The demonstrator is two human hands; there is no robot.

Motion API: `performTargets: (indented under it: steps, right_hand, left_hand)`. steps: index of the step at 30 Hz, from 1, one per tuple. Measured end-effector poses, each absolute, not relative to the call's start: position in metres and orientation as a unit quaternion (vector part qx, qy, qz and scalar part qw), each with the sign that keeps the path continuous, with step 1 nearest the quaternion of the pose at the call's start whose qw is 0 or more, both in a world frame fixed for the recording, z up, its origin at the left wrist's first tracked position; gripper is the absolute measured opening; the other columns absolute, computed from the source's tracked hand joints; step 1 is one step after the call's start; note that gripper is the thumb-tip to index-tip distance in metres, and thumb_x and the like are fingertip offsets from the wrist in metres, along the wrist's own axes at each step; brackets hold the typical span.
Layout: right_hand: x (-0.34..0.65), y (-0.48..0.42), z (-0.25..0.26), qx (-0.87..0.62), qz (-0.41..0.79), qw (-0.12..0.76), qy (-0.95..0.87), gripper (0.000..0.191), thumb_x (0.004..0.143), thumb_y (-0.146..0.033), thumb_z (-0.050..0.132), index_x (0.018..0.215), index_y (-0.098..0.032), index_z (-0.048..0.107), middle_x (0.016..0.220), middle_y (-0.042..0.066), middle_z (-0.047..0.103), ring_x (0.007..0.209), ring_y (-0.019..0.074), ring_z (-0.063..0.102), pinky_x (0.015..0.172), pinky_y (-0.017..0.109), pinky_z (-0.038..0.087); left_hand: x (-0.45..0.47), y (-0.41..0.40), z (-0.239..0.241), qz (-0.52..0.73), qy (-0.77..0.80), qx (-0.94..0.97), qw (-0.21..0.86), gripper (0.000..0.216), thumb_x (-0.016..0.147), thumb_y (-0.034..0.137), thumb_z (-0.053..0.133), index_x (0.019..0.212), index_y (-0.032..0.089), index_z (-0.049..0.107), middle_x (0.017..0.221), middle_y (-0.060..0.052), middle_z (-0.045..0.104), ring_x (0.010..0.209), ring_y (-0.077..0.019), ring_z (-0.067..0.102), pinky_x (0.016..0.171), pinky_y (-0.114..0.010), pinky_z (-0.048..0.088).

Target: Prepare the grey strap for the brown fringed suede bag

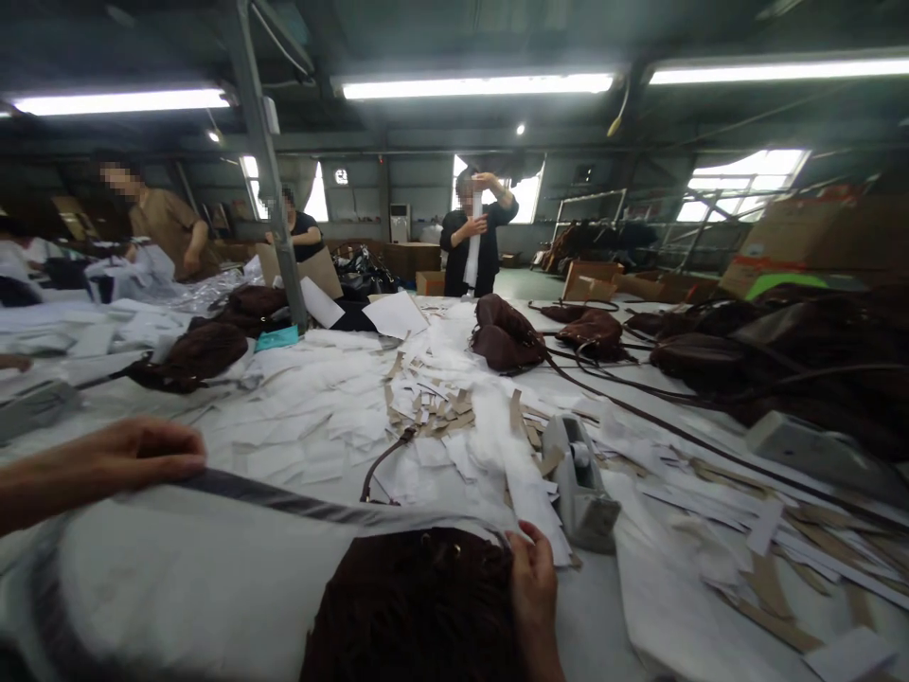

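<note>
Lower centre, right hand [532,578] pinches the dark brown bag [418,606]; left hand [142,455], at left, grips its grey strap [284,497] on the counter [639,606].

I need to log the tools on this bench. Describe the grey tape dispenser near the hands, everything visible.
The tape dispenser is a grey desktop model, apparently plastic or painted metal, with a heavy wedge-shaped base. A whitish roll sits in its rear cradle, and the blunt cutter end points toward the camera. It stands upright on the table among white paper scraps and brown cardboard strips, some lying against its sides. Neither hand touches it; the right hand, gripping the dark brown bag, is nearest.
</note>
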State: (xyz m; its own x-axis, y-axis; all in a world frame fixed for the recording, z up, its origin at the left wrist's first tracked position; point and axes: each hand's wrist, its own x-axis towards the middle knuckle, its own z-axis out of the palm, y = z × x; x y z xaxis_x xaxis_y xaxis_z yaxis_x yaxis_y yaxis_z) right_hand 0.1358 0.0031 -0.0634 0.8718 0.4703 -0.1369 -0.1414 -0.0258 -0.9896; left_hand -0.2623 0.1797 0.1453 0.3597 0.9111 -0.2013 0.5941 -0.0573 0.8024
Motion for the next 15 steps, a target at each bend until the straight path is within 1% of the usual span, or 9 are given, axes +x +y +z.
performTargets:
  steps: [2, 3, 6, 7, 9, 10, 11, 13, 15]
  right_hand:
    - [0.126, -0.005, -0.032, -0.7, 0.141, 0.666, -0.215, 0.046, 0.073, -0.05, 0.058, 0.103, -0.015, 0.063, 0.107, 0.013, 0.066, 0.107, 0.0305, 0.056, 0.095, 0.043, 0.04]
    - [0.117, -0.011, -0.013, -0.686, 0.117, 0.662, -0.277, 0.045, 0.077, -0.049, 0.055, 0.106, -0.016, 0.063, 0.115, 0.013, 0.063, 0.114, 0.0303, 0.052, 0.101, 0.044, 0.035]
    - [0.078, -0.03, 0.044, -0.591, 0.165, 0.623, -0.485, 0.041, 0.086, -0.043, 0.05, 0.119, -0.021, 0.061, 0.126, 0.009, 0.059, 0.119, 0.0268, 0.049, 0.105, 0.039, 0.032]
    - [0.065, -0.035, 0.059, -0.567, 0.195, 0.597, -0.533, 0.041, 0.087, -0.042, 0.05, 0.12, -0.022, 0.061, 0.123, 0.008, 0.061, 0.114, 0.0259, 0.052, 0.101, 0.037, 0.036]
    - [0.045, -0.043, 0.079, -0.521, 0.288, 0.527, -0.607, 0.033, 0.088, -0.043, 0.049, 0.1, -0.02, 0.07, 0.09, 0.005, 0.068, 0.08, 0.0196, 0.06, 0.076, 0.028, 0.047]
    - [0.039, -0.046, 0.086, -0.514, 0.318, 0.51, -0.612, 0.034, 0.087, -0.045, 0.05, 0.086, -0.019, 0.071, 0.072, 0.002, 0.063, 0.064, 0.0152, 0.055, 0.062, 0.024, 0.045]
    - [0.037, -0.049, 0.09, -0.519, 0.334, 0.511, -0.598, 0.036, 0.087, -0.046, 0.051, 0.076, -0.017, 0.069, 0.059, -0.001, 0.055, 0.053, 0.0117, 0.046, 0.051, 0.022, 0.039]
    - [0.039, -0.056, 0.098, -0.553, 0.322, 0.56, -0.527, 0.039, 0.084, -0.05, 0.054, 0.067, -0.016, 0.064, 0.051, -0.004, 0.044, 0.046, 0.0085, 0.036, 0.043, 0.021, 0.029]
    - [0.044, -0.064, 0.105, -0.578, 0.295, 0.608, -0.457, 0.04, 0.082, -0.054, 0.057, 0.07, -0.017, 0.064, 0.05, -0.005, 0.041, 0.043, 0.0085, 0.035, 0.04, 0.022, 0.026]
  left_hand:
    - [-0.231, 0.157, 0.167, 0.072, 0.434, 0.806, 0.397, 0.018, 0.074, 0.031, 0.069, 0.066, 0.015, 0.067, 0.058, 0.006, 0.058, 0.06, -0.01, 0.049, 0.054, -0.013, 0.035]
    - [-0.213, 0.143, 0.175, 0.062, 0.402, 0.836, 0.368, 0.021, 0.076, 0.035, 0.067, 0.067, 0.016, 0.068, 0.061, 0.004, 0.059, 0.061, -0.0114, 0.049, 0.055, -0.014, 0.036]
    - [-0.157, 0.101, 0.184, 0.022, 0.275, 0.903, 0.329, 0.023, 0.082, 0.038, 0.061, 0.07, 0.02, 0.069, 0.063, 0.001, 0.062, 0.06, -0.0142, 0.051, 0.057, -0.02, 0.037]
    - [-0.141, 0.09, 0.185, 0.03, 0.235, 0.916, 0.324, 0.023, 0.083, 0.038, 0.059, 0.071, 0.021, 0.069, 0.062, 0.0, 0.062, 0.059, -0.0147, 0.051, 0.057, -0.021, 0.037]
    - [-0.117, 0.073, 0.183, 0.075, 0.179, 0.928, 0.318, 0.022, 0.083, 0.034, 0.059, 0.066, 0.023, 0.069, 0.058, 0.0, 0.06, 0.055, -0.0154, 0.05, 0.057, -0.024, 0.037]
    - [-0.109, 0.068, 0.181, 0.11, 0.169, 0.927, 0.317, 0.021, 0.082, 0.033, 0.059, 0.066, 0.024, 0.069, 0.06, -0.001, 0.062, 0.057, -0.0165, 0.052, 0.059, -0.025, 0.038]
    - [-0.106, 0.065, 0.179, 0.158, 0.173, 0.918, 0.319, 0.019, 0.081, 0.033, 0.06, 0.068, 0.024, 0.07, 0.065, -0.003, 0.064, 0.061, -0.0181, 0.054, 0.061, -0.026, 0.039]
    - [-0.107, 0.059, 0.171, 0.267, 0.211, 0.88, 0.33, 0.017, 0.081, 0.037, 0.061, 0.072, 0.025, 0.07, 0.077, -0.006, 0.066, 0.07, -0.021, 0.056, 0.066, -0.028, 0.042]
    - [-0.114, 0.047, 0.155, 0.339, 0.261, 0.823, 0.374, 0.029, 0.081, 0.047, 0.059, 0.065, 0.024, 0.068, 0.073, -0.007, 0.064, 0.068, -0.0208, 0.054, 0.064, -0.028, 0.042]
